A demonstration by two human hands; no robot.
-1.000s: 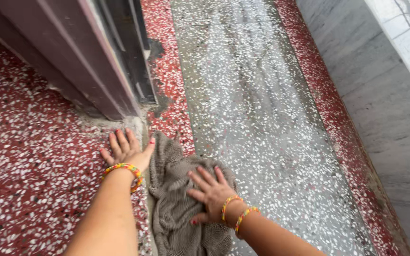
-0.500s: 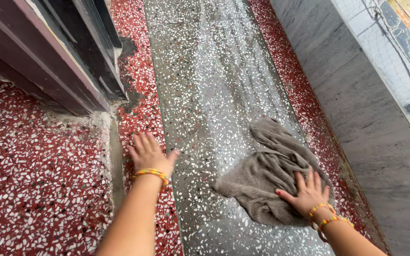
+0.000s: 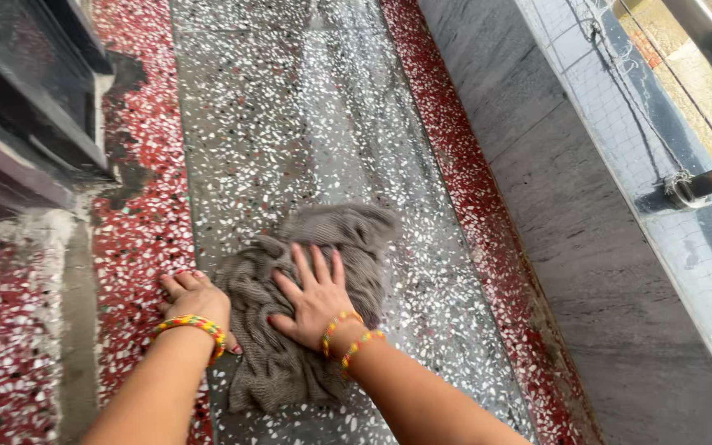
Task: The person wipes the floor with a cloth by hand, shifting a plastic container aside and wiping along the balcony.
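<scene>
From the head view, I see my right hand (image 3: 316,298), fingers spread wide, pressing a crumpled grey knitted rag (image 3: 306,301) on the wet grey speckled terrazzo floor (image 3: 290,124). My left hand (image 3: 195,298) braces flat just beside it. I judge that palms might slip on the wet sheen. No packages, labels or signs show.

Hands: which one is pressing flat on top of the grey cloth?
The right hand. Its palm and spread fingers lie on the grey cloth. The left hand rests on the red speckled floor strip beside the cloth's edge.
</scene>
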